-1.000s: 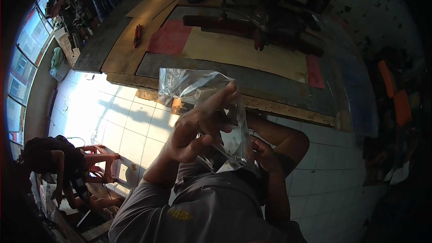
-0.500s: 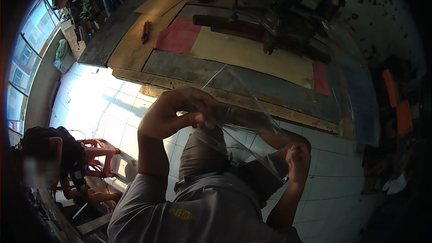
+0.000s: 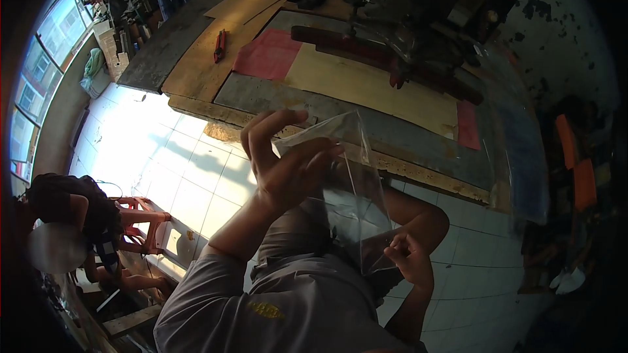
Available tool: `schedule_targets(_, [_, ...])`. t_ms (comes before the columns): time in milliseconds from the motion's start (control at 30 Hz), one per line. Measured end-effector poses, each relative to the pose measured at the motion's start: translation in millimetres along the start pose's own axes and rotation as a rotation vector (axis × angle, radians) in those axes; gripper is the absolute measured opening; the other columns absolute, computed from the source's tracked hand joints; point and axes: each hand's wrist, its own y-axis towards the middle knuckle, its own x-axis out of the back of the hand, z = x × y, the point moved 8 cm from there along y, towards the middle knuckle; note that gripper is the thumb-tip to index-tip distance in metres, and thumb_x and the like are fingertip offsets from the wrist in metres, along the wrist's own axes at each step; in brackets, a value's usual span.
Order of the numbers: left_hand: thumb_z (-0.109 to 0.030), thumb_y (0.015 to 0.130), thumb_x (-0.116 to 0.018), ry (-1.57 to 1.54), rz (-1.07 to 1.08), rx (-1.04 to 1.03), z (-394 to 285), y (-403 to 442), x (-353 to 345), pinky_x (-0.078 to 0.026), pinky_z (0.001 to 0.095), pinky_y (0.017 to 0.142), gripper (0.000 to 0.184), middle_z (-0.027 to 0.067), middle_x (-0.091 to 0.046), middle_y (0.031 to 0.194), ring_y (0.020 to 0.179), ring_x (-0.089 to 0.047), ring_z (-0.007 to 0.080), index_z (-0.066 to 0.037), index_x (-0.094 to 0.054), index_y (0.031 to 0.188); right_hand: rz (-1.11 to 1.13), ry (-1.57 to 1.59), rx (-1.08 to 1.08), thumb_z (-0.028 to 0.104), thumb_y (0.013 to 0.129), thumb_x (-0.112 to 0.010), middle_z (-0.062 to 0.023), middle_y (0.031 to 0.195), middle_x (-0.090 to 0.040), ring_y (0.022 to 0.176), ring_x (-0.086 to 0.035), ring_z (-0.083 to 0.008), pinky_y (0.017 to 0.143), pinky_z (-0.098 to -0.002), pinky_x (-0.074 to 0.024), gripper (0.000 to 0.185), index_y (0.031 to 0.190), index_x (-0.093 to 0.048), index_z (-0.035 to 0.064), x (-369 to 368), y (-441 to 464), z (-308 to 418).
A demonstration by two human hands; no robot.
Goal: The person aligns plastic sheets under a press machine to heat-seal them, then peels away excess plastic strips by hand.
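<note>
A clear plastic bag or folded sheet (image 3: 356,206) hangs in front of my body, stretched between my two hands, with one corner pointing up toward the table. My left hand (image 3: 281,163) is at its upper left edge, fingers bent and partly spread, with the film between them; the exact grip is hard to see through the glare. Lower down, my right hand (image 3: 411,258) pinches the plastic's lower right edge between thumb and fingers. Beyond the plastic lies a cream sheet (image 3: 366,85) with pink sheets (image 3: 268,54) at its ends, on the worktable.
The worktable edge (image 3: 432,173) runs across in front of me. A red utility knife (image 3: 220,46) lies on brown board at the left. A dark clamp-like bar (image 3: 379,59) crosses the sheets. Another person (image 3: 62,206) sits at the lower left by a red stool (image 3: 140,225).
My left hand has moved right and its fingers have spread. My right hand has shifted slightly down and left. The plastic has turned more upright.
</note>
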Motion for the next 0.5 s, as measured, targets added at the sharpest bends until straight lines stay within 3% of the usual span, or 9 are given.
schedule_targets(33, [-0.024, 0.075, -0.089, -0.07, -0.024, -0.052, -4.4, 3.2, -2.6, -0.051, 0.0444, 0.093, 0.023, 0.0108, -0.07, 0.119, 0.108, -0.068, 0.0303, -0.017, -0.075, 0.091, 0.052, -0.109, 0.003, 0.021, 0.093, -0.082, -0.0008, 0.085, -0.06, 0.077, -0.056, -0.0037, 0.067, -0.0214, -0.0423, 0.025, 0.097, -0.061, 0.0064, -0.3, 0.4, -2.1])
schedule_targets(67, [-0.017, 0.08, -0.088, -0.239, 0.055, -0.132, -6.9, 8.1, -8.9, -0.057, 0.039, 0.084, 0.022, 0.0135, -0.074, 0.109, 0.1, -0.072, 0.0313, -0.01, -0.07, 0.091, -0.051, -0.274, 0.133, 0.022, 0.093, -0.082, -0.0027, 0.089, -0.062, 0.079, -0.059, -0.0068, 0.068, -0.024, -0.045, 0.026, 0.1, -0.062, 0.006, 8.3, 0.8, 11.1])
schedule_targets(133, [-0.016, 0.08, -0.088, -0.451, 0.066, -0.147, -6.4, -1.0, -19.7, -0.056, 0.0305, 0.064, 0.025, 0.009, -0.077, 0.097, 0.081, -0.075, 0.0238, -0.009, -0.067, 0.091, -0.262, -0.599, 0.386, 0.025, 0.092, -0.081, -0.0065, 0.097, -0.066, 0.082, -0.066, -0.013, 0.07, -0.0291, -0.0502, 0.03, 0.105, -0.064, 0.0051, 12.1, -1.1, 60.5])
schedule_targets(167, [-0.016, 0.079, -0.088, -0.458, 0.062, -0.188, -12.2, -0.3, -19.6, -0.055, 0.0287, 0.06, 0.025, 0.0075, -0.078, 0.094, 0.075, -0.074, 0.0217, -0.009, -0.068, 0.092, -0.351, -0.456, 0.259, 0.031, 0.091, -0.081, -0.0094, 0.109, -0.069, 0.094, -0.07, -0.0241, 0.078, -0.0389, -0.0541, 0.037, 0.113, -0.066, 0.0049, 16.5, -3.5, 82.8])
schedule_targets(233, [-0.014, 0.079, -0.088, -0.474, 0.056, -0.273, -24.7, 2.9, -18.5, -0.051, 0.025, 0.051, 0.024, 0.0043, -0.078, 0.089, 0.065, -0.072, 0.0173, -0.009, -0.07, 0.093, -0.464, -0.412, 0.608, 0.035, 0.09, -0.081, -0.0092, 0.115, -0.069, 0.107, -0.068, -0.0272, 0.089, -0.0403, -0.0538, 0.043, 0.117, -0.066, 0.0042, 15.7, -4.2, 136.2])
schedule_targets(267, [-0.013, 0.078, -0.086, -0.506, 0.093, -0.284, -30.4, 3.9, -21.0, -0.052, 0.0254, 0.053, 0.024, 0.0041, -0.077, 0.09, 0.067, -0.072, 0.0155, -0.009, -0.07, 0.096, -0.493, -0.374, 0.775, 0.036, 0.089, -0.081, -0.0093, 0.118, -0.069, 0.114, -0.067, -0.0288, 0.094, -0.0407, -0.0533, 0.047, 0.119, -0.066, 0.0037, 12.3, -6.9, 161.2])
schedule_targets(333, [-0.012, 0.076, -0.081, -0.57, 0.168, -0.308, -44.3, 4.6, -25.0, -0.053, 0.0262, 0.056, 0.026, 0.0036, -0.077, 0.093, 0.069, -0.071, 0.0121, -0.01, -0.071, 0.1, -0.452, -0.257, 0.987, 0.037, 0.087, -0.083, -0.0106, 0.122, -0.069, 0.124, -0.064, -0.0309, 0.102, -0.0403, -0.0519, 0.051, 0.121, -0.066, 0.0024, -7.3, -12.2, 209.2])
schedule_targets(400, [-0.01, 0.076, -0.079, -0.628, 0.196, -0.307, -54.8, 7.3, -24.7, -0.054, 0.028, 0.056, 0.026, 0.0029, -0.076, 0.092, 0.07, -0.072, 0.014, -0.009, -0.073, 0.101, -0.39, -0.211, 1.11, 0.036, 0.086, -0.084, -0.012, 0.124, -0.069, 0.127, -0.063, -0.0313, 0.105, -0.0397, -0.0513, 0.053, 0.122, -0.067, 0.0014, -21.6, -12.9, 240.9])
schedule_targets(500, [-0.008, 0.077, -0.08, -0.709, 0.237, -0.232, -57.6, 7.4, -25.7, -0.054, 0.0301, 0.055, 0.025, 0.002, -0.075, 0.091, 0.072, -0.073, 0.0155, -0.009, -0.073, 0.101, -0.231, -0.355, 1.111, 0.03, 0.083, -0.086, -0.0123, 0.124, -0.07, 0.119, -0.066, -0.0295, 0.099, -0.0388, -0.0524, 0.048, 0.119, -0.07, 0.002, -26.7, 1.1, 250.2])
